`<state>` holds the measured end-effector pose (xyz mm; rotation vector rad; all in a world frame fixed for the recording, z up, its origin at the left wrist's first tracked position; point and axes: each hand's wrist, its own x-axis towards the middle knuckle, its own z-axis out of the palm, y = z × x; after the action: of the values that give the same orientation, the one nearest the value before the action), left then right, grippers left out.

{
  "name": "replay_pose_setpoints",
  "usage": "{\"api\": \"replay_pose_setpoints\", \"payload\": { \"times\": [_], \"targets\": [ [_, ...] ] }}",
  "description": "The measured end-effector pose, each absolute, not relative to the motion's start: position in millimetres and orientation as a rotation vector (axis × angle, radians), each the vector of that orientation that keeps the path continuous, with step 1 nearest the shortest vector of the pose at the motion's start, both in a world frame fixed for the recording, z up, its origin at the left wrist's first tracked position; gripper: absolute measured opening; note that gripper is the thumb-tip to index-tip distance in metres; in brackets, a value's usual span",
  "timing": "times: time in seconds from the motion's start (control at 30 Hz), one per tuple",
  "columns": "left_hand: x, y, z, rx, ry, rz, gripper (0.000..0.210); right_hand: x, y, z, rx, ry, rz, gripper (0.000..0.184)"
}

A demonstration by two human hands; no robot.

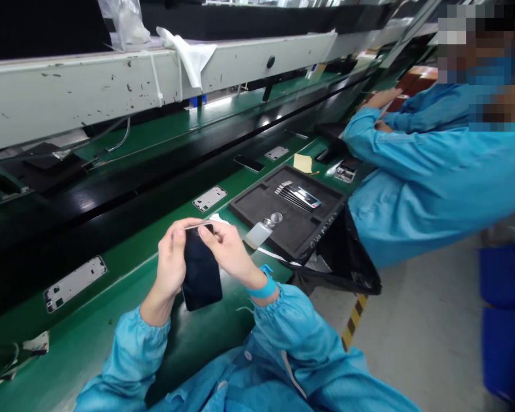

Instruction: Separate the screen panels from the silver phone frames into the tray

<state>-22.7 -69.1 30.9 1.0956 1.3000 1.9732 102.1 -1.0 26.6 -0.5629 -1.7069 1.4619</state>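
Between my two hands I hold a smartphone (pixel 201 272), its dark glass face toward me, tilted above the green bench. My left hand (pixel 174 260) grips its upper left edge, thumb near the top corner. With thumb and fingers, my right hand (pixel 229 252) pinches the top right edge; a blue band circles that wrist. Along the top edge a thin pale rim shows, but I cannot make out its detail. Just right of my right hand stands a clear bottle (pixel 260 232) with a metal cap. A silver phone frame (pixel 210 198) lies beyond my hands.
A black foam tray (pixel 257 203) holds several phone panels (pixel 298 195). Another silver frame (pixel 75 283) lies at left. A black bag (pixel 347 257) hangs off the bench edge. At right, a co-worker's blue sleeve (pixel 412 160) reaches over the bench. A dark conveyor (pixel 111 197) runs behind.
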Motion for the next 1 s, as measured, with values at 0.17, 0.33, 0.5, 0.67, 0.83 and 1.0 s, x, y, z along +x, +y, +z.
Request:
{"api": "replay_pose_setpoints", "payload": {
  "times": [0.17, 0.33, 0.5, 0.67, 0.83, 1.0],
  "targets": [
    [-49, -60, 38, 0.597, 1.017, 2.093, 0.055, 120, -13, -8, -0.393, -1.991, 1.842, 0.076],
    [-52, -59, 40, 0.483, 0.977, 2.143, 0.049, 125, -10, -20, -0.404, -2.076, 1.907, 0.080],
    [-44, -58, 37, 0.486, 0.989, 2.172, 0.056, 111, -11, -29, -0.479, -1.972, 1.958, 0.078],
    [-48, -56, 35, 0.493, 0.987, 2.210, 0.056, 97, -18, -39, -0.553, -1.908, 1.919, 0.078],
    [-47, -52, 36, 0.491, 1.030, 2.362, 0.043, 76, -21, -45, -0.328, -1.801, 2.215, 0.078],
    [-43, -48, 38, 0.479, 1.019, 2.453, 0.041, 69, -11, -50, -0.056, -1.777, 2.371, 0.075]
  ]
}}
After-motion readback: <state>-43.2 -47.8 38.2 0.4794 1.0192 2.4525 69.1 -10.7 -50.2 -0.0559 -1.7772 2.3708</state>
